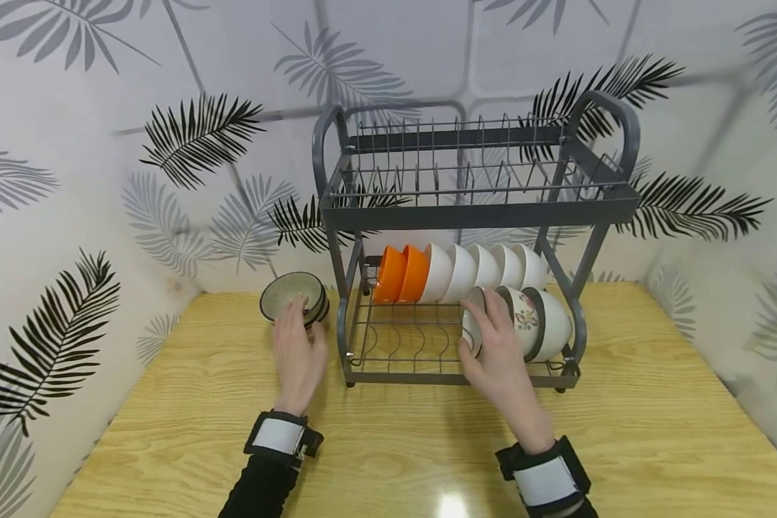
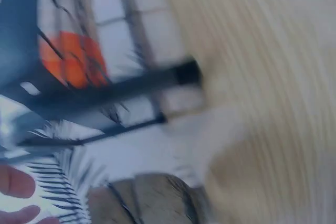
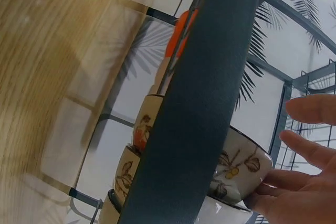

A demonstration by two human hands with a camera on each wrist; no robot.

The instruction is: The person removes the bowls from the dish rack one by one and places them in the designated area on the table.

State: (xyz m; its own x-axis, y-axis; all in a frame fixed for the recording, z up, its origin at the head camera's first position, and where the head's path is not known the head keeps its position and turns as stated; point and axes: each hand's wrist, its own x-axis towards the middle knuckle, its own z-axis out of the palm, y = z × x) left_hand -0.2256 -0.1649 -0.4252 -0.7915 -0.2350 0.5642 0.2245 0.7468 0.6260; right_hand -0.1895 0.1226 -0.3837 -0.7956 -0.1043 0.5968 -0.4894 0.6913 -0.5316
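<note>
On the table left of the rack, a stack of dark-rimmed bowls (image 1: 285,293) leans to the side. My left hand (image 1: 298,352) is at its near rim, fingertips overlapping the bowls in the head view. In the blurred left wrist view, its fingers (image 2: 14,182) appear apart from the bowls (image 2: 152,198). My right hand (image 1: 501,360) is at the leftmost front-row bowl (image 1: 471,332) on the lower shelf, thumb and forefinger spread. Seen from the right wrist, the other fingers touch a flower-patterned bowl (image 3: 239,166). Beside it stands a floral bowl (image 1: 524,320), then a white bowl (image 1: 553,327).
A grey two-tier dish rack (image 1: 479,214) stands against the patterned wall. Behind the front row, two orange bowls (image 1: 404,275) and several white bowls (image 1: 485,273) stand on edge. The upper wire tier (image 1: 492,173) overhangs the lower shelf. Wooden table (image 1: 388,446) extends in front.
</note>
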